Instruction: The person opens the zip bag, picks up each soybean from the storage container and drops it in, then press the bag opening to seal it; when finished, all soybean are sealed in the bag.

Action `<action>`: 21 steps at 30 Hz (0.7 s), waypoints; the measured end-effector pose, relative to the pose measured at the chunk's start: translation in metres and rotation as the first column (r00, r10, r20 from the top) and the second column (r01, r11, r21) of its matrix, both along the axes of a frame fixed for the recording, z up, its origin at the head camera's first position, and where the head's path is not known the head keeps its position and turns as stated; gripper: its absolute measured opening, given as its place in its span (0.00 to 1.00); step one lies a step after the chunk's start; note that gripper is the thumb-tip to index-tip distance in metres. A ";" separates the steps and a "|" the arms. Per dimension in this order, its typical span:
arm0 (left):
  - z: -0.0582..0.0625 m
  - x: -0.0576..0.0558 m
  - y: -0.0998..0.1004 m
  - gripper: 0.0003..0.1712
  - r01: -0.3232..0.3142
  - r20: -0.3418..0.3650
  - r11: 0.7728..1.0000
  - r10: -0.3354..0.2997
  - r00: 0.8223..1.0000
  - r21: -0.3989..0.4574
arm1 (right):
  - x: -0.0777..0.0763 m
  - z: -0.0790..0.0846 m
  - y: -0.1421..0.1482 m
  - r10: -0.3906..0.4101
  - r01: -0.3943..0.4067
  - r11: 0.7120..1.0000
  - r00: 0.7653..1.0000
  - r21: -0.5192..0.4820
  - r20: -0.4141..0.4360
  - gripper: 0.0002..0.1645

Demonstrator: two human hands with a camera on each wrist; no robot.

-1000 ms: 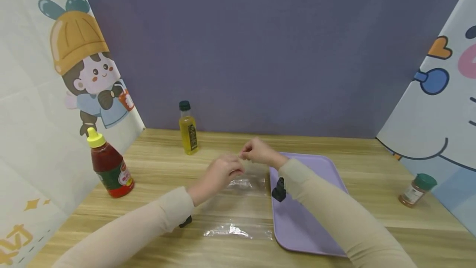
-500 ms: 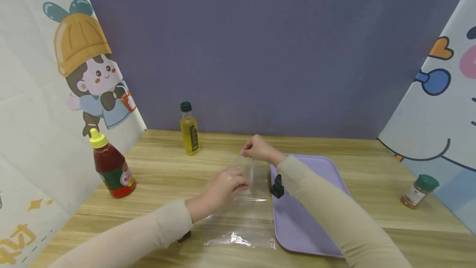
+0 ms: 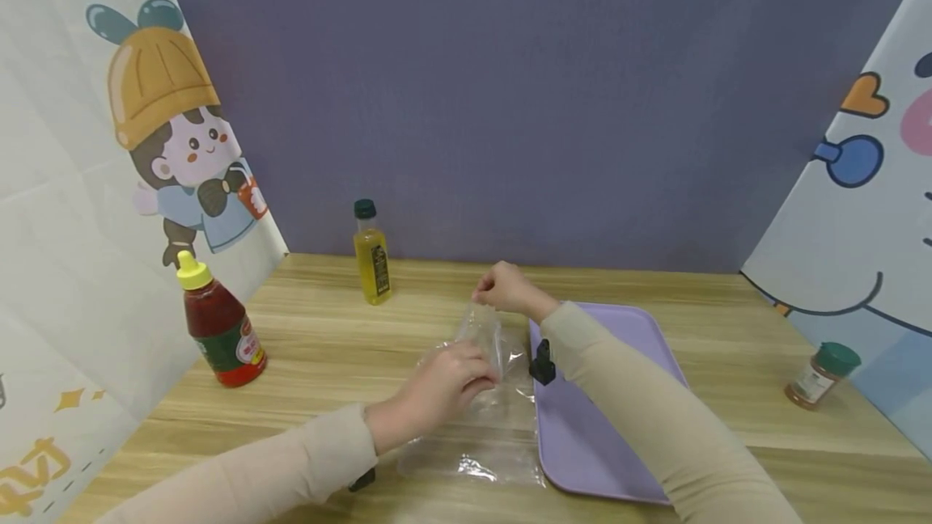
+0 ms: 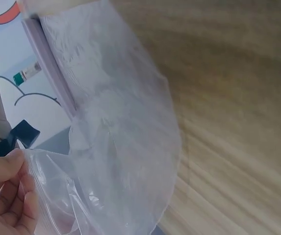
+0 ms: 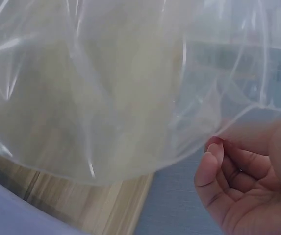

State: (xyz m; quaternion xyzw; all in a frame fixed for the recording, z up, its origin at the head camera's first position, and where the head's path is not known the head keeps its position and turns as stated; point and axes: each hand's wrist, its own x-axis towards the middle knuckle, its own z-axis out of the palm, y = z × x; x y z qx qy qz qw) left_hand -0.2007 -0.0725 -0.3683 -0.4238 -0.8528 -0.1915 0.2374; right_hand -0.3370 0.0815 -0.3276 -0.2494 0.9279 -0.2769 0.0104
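A clear plastic bag [image 3: 476,463] lies partly on the table, its far end lifted between my two hands. My right hand [image 3: 513,291] pinches the raised edge between thumb and fingertips; the right wrist view shows that hand [image 5: 250,181] at the corner of the billowing bag [image 5: 115,107]. Nearer to me, my left hand [image 3: 444,385] pinches the opposite side of the mouth. In the left wrist view the left hand's fingers [image 4: 27,205] curl at the film's edge, and the bag [image 4: 120,142] bulges beside them. Nothing shows inside the bag.
A lilac tray [image 3: 604,443] lies right of the bag, beneath my right forearm. A red sauce bottle [image 3: 222,334] stands at left, a small oil bottle [image 3: 373,265] farther back. A green-capped spice jar [image 3: 819,374] is at far right. A dark wall [image 3: 510,103] closes the back.
My left hand has moved down toward me and slightly right, away from the right hand. The film between them now stands up and spreads. The right hand has hardly moved.
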 end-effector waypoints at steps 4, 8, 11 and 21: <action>0.001 -0.006 -0.001 0.04 0.020 -0.036 0.999 -0.019 0.999 0.027 | 0.003 0.003 0.002 0.011 -0.011 1.000 1.000 -0.008 -0.025 0.06; 0.002 -0.014 -0.002 0.06 0.019 -0.100 0.999 -0.014 0.995 0.047 | 0.009 0.007 0.007 0.036 -0.036 0.999 0.999 -0.019 -0.013 0.05; 0.002 -0.019 -0.004 0.07 0.002 -0.118 0.998 0.005 0.993 0.059 | 0.013 0.008 0.013 0.064 -0.063 0.998 0.997 -0.024 0.032 0.06; -0.001 -0.026 -0.011 0.08 -0.048 -0.076 0.997 0.053 0.996 0.066 | 0.032 0.013 0.035 0.076 -0.093 0.987 0.989 0.129 0.130 0.09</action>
